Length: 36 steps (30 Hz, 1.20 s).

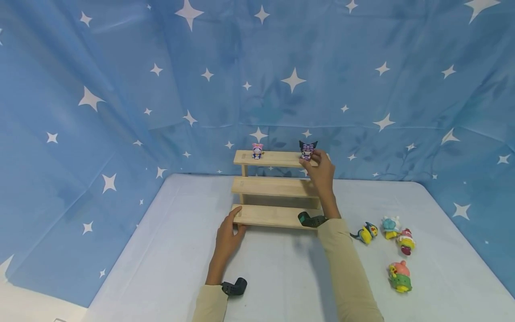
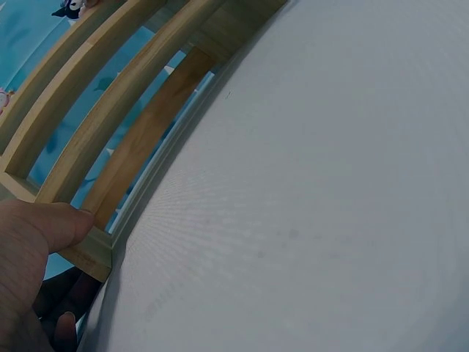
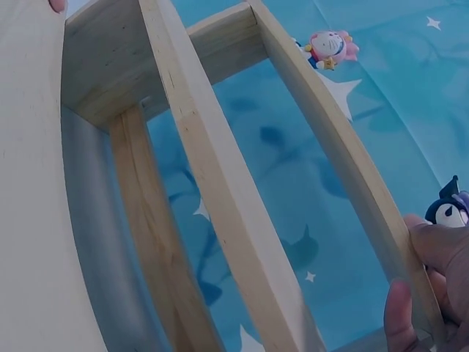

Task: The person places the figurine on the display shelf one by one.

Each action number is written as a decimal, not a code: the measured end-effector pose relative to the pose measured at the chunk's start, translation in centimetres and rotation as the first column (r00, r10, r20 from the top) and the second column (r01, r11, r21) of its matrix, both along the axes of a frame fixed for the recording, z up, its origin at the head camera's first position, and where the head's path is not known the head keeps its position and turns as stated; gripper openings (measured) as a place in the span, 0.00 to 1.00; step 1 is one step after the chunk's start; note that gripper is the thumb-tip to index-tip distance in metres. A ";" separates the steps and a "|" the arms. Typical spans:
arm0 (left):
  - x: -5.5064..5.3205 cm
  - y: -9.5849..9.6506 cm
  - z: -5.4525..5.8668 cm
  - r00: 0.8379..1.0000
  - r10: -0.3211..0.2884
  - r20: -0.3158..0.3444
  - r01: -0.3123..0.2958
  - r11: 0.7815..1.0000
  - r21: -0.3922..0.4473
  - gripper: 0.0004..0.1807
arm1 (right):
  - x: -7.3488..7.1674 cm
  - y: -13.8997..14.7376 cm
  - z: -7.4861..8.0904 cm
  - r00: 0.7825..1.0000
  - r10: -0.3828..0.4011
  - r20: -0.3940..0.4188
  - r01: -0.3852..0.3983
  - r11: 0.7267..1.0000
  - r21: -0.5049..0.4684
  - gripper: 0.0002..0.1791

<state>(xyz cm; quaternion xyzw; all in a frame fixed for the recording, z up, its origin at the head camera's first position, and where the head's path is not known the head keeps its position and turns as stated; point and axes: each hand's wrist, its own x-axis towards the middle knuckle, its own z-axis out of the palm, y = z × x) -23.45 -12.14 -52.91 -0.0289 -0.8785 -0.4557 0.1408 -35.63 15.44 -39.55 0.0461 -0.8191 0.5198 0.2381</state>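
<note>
A three-tier wooden shelf (image 1: 273, 187) stands on the white-covered table. My left hand (image 1: 228, 239) grips the left end of its lowest board, thumb at the front edge in the left wrist view. At the right end of the top board, my right hand (image 1: 322, 173) holds a small figurine (image 1: 307, 150) with black pointed ears and purple parts. The right wrist view has this figurine (image 3: 448, 213) partly hidden behind the hand, with the thumb right at the board's edge. A pink-and-white figurine (image 1: 257, 151) sits near the top board's left end.
Several colourful figurines lie on the table to the right: a blue-and-yellow one (image 1: 367, 233), a blue-and-white one (image 1: 391, 226), a red-and-yellow one (image 1: 406, 242) and a pink-and-green one (image 1: 400, 276). A blue star-patterned curtain (image 1: 257, 107) hangs behind the shelf.
</note>
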 end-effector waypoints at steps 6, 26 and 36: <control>0.0 0.2 -0.1 1.000 -0.002 -0.007 0.002 1.000 -0.004 0.36 | 0.3 -0.1 0.1 1.000 -0.017 -0.002 0.017 1.000 0.006 0.31; 0.0 0.4 -0.1 0.999 -0.009 -0.032 0.009 1.000 -0.012 0.35 | 1.7 -0.2 -0.7 0.989 -0.144 0.018 0.139 0.977 0.164 0.37; 0.1 -0.1 -0.1 1.000 -0.006 -0.026 0.005 1.000 -0.015 0.35 | 3.3 0.3 -1.6 0.995 -0.012 -0.094 0.024 0.991 0.128 0.32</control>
